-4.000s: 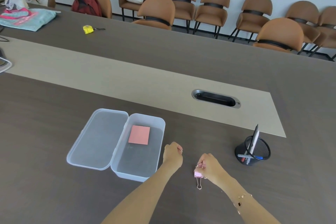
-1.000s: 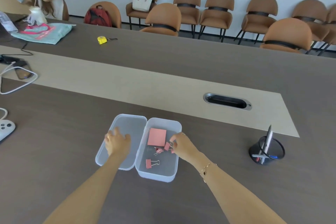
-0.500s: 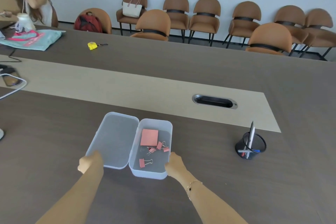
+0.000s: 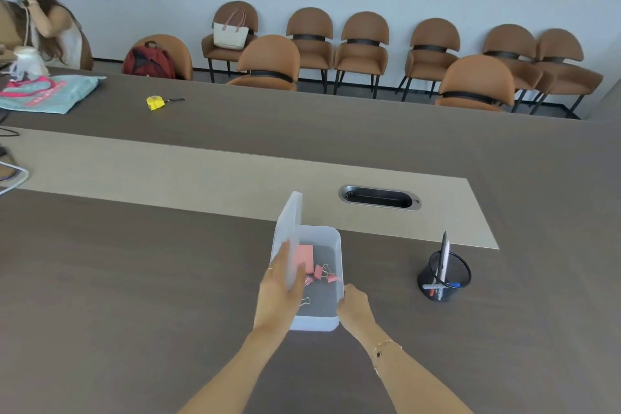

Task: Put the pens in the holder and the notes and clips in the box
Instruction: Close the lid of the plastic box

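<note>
The left hand (image 4: 280, 292) grips the box's hinged lid (image 4: 288, 239), standing nearly upright; the open box (image 4: 327, 321) lies just right of it. Inside are pink notes (image 4: 305, 254) and binder clips (image 4: 323, 273). The right hand (image 4: 353, 304), fingers curled, steadies the box's near right corner. Further right, pens (image 4: 444, 257) stand in the mesh holder (image 4: 444, 276).

The room is bright with soft, even light. Shadows on the table (image 4: 134, 279) are faint. Straight lines bend near the picture's edges. Everything looks a little fuzzy.

No text, label or number is legible on anything here.
</note>
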The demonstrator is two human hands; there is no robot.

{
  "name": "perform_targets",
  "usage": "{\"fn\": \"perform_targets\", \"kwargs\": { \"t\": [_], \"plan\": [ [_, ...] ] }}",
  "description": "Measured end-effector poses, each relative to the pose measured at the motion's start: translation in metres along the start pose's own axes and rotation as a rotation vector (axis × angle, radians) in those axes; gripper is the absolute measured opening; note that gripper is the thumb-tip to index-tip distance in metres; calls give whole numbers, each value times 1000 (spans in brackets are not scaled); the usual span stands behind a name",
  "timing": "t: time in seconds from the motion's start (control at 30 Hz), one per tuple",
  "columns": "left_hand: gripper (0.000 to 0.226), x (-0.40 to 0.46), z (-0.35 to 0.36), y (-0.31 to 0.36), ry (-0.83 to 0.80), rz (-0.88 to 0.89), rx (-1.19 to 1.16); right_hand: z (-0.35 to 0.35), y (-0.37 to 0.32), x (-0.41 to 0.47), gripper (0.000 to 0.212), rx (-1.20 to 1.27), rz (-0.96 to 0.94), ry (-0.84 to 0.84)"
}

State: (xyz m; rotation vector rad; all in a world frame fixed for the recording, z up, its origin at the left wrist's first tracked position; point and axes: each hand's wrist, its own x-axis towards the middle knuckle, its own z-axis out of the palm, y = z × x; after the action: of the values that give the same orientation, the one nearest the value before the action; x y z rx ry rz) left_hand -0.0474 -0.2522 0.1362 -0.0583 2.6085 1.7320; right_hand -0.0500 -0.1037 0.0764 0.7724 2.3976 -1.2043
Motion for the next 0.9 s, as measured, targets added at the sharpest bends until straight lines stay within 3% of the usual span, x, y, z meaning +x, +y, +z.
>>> {"fn": "perform_targets", "kwargs": {
  "t": [0.1, 0.2, 0.27, 0.33, 0.47, 0.57, 0.73, 0.9],
  "plan": [
    [66, -2, 42, -8, -191, 90, 154, -12, 12, 1, 26, 49, -4, 1],
    [60, -4, 68, -21, -208, 225, 507, -19, 24, -2, 29, 92, 18, -65],
    [68, -2, 79, -30, -284, 270, 632, -24, 24, -6, 25, 303, 109, -146],
    [70, 0, 93, -47, -228, 335, 683, -26, 27, -8, 30, 518, 190, -235],
    [66, 1, 97, -56, -313, 332, 767, -24, 39, -4, 55, 688, 225, -328],
    [64, -1, 102, -64, -368, 317, 803, -20, 44, 3, 57, 796, 272, -346],
    [63, -1, 103, -74, -406, 327, 866, -22, 26, 3, 36, 743, 258, -298],
    [71, 5, 101, -79, -502, 289, 909, -17, 14, 1, 47, 508, 202, -118]
  ]
}}
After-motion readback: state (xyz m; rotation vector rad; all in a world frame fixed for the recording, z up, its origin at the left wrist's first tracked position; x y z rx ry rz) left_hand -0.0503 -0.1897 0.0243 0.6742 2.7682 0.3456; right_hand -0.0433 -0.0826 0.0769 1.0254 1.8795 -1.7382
